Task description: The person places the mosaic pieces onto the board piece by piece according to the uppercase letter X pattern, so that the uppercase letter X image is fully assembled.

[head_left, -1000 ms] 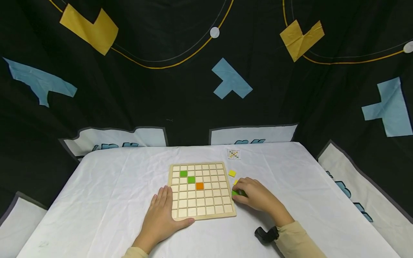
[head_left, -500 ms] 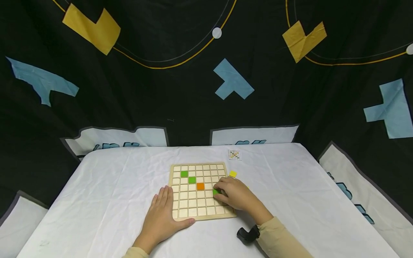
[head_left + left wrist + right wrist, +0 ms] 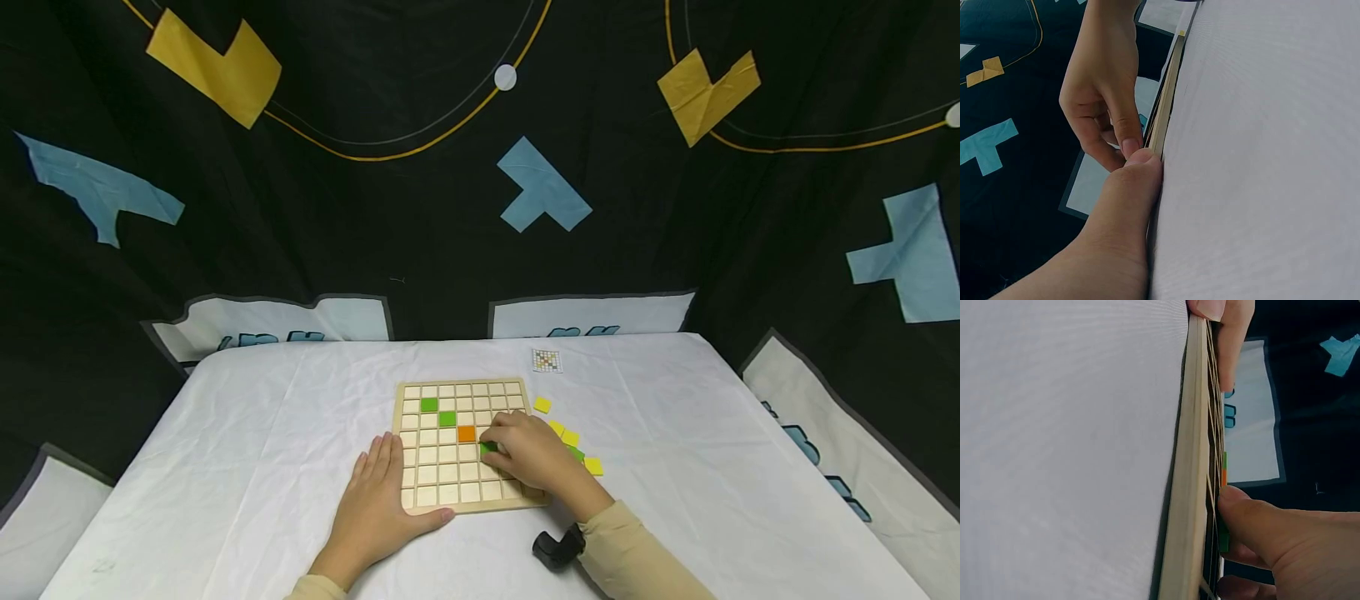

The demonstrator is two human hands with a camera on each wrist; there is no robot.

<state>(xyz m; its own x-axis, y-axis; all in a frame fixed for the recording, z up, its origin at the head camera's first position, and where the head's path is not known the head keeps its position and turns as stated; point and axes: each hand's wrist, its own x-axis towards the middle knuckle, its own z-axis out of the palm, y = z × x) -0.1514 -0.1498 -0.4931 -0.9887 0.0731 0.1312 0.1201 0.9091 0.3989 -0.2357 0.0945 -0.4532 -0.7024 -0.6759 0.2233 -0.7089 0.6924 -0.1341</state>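
- Pinching a green tile (image 3: 489, 448) between thumb and fingertips, the right hand (image 3: 525, 454) keeps a narrow grip; I take the edge hold as a way of leaving the tile's underside free.
- The tile is at the board (image 3: 468, 493), over or on a square diagonally next to the orange tile (image 3: 467, 433). Neither my head view nor my right-wrist view tells me whether it lies fully down.
- The left hand (image 3: 378, 492) holds nothing: its straight fingers lie along the board's left edge and its thumb rests at the near edge, a brace, I judge, against sliding.
- Two placed green tiles (image 3: 447, 418) lead from the far left to the orange tile in a diagonal, and I read the held one as lined up with that row.
- Right of the board lie loose yellow tiles (image 3: 593, 467) and a spare green tile (image 3: 576, 452), partly hidden by the right hand; their side suits that hand's short reach.
- Beyond them, a small gridded card (image 3: 547, 361) lies flat on the white-covered worktop (image 3: 262, 467), set, I suppose, where it can be consulted without being covered.
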